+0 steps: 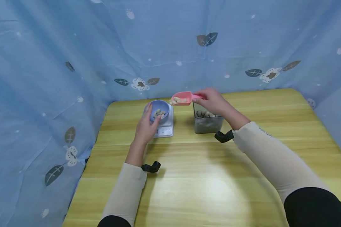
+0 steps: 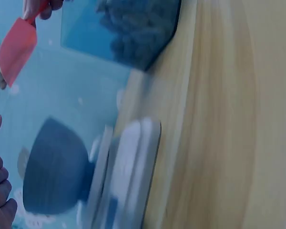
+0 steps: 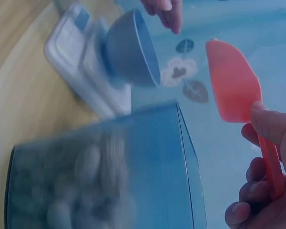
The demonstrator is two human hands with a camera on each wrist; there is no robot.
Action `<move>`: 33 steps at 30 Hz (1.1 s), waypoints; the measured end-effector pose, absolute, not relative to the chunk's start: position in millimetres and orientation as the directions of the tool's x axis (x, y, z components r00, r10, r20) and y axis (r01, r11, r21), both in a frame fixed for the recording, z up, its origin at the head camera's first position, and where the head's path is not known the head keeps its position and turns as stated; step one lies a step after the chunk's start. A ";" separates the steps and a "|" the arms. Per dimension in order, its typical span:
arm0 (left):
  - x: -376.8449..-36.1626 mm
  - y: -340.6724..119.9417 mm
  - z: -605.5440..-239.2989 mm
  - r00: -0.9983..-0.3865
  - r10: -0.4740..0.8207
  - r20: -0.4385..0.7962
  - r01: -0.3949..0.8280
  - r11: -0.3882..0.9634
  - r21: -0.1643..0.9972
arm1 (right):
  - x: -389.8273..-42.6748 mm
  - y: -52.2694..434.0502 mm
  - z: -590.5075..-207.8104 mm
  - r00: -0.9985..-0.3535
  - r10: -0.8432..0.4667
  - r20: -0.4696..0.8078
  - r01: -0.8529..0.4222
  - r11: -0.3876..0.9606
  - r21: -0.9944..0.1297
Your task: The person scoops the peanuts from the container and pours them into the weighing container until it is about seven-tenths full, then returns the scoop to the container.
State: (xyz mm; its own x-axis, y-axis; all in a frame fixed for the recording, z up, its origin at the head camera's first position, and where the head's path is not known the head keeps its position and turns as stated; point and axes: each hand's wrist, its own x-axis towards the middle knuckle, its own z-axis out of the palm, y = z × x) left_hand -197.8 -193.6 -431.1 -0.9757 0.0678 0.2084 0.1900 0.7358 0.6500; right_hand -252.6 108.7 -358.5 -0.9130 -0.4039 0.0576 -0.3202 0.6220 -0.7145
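Note:
My right hand (image 1: 211,100) grips the handle of a pink scoop (image 3: 233,86). Peanuts (image 1: 176,100) lie in the scoop, which is raised between the bowl and the bin. A blue bowl (image 1: 162,105) with several peanuts in it stands on a white kitchen scale (image 1: 164,131). My left hand (image 1: 147,127) hovers by the bowl's near left side. In the right wrist view, left fingers (image 3: 169,14) show above the bowl's rim, apart from it and holding nothing. Below my right hand sits a clear bin (image 1: 207,125) of peanuts.
The wooden table (image 1: 193,183) reaches back to a blue patterned curtain (image 1: 176,47), which also hangs along the left side. Scale and bin stand near the back edge, with a gap of tabletop between them. Each wrist wears a black camera mount (image 1: 151,167).

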 end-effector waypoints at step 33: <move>-204.6 -230.7 -452.8 -0.994 -0.020 0.103 0.054 0.748 0.661 | -237.2 4.9 -383.5 -0.733 -0.573 0.367 -0.636 0.769 -0.070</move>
State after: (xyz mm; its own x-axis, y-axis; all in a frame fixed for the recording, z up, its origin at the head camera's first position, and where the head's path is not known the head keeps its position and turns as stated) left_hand -204.6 -230.7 -452.8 -0.9944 -0.0202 0.1034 0.0535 0.7482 0.6613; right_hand -237.2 4.9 -383.5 -0.7327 -0.5730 0.3672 -0.6359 0.7686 -0.0696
